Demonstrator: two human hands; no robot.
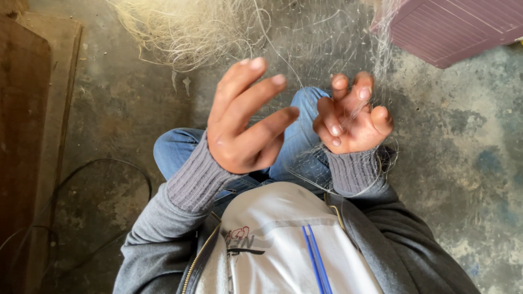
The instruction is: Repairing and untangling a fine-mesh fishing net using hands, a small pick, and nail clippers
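Fine translucent netting [321, 49] — tangled around curled right hand [351, 117].

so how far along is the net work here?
Done: can't tell; no finished stretch stands out. In hand: the right hand curls its fingers into the fine pale monofilament net, while the left hand is spread open beside it. Left: the tangled pale heap of netting on the concrete floor.

Net [196, 27]: pale cream, near-translucent filament. Sleeve cuffs [199, 179]: grey, ribbed. Jeans [177, 149]: mid blue. Shirt [283, 239]: white, two blue stripes, small red-and-black mark. Floor [463, 163]: mottled grey, bluish patches. Box [452, 27]: mauve, ridged. Board [24, 109]: brown.
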